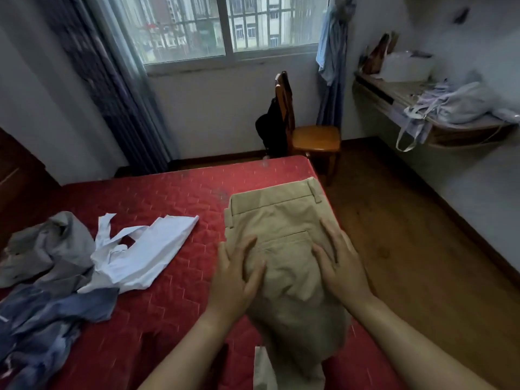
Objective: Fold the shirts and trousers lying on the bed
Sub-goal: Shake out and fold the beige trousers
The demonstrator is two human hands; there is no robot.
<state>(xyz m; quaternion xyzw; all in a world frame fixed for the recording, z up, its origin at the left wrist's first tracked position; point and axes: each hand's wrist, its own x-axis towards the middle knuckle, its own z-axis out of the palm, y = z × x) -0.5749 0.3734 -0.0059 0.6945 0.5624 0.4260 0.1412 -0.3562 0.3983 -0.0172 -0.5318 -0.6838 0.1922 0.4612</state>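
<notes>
Khaki trousers (pixel 284 220) at the red bed's (pixel 168 192) right edge, our left hand (pixel 236 277) and right hand (pixel 342 266) pressing flat on them, fingers spread, white shirt (pixel 146 254), grey garment (pixel 47 246) and blue garment (pixel 50 313) heaped left, wooden chair (pixel 312 136) beyond

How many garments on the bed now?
4: beige trousers at the right edge, white shirt left of them, grey garment far left, blue garment nearer. More may be hidden.
</notes>
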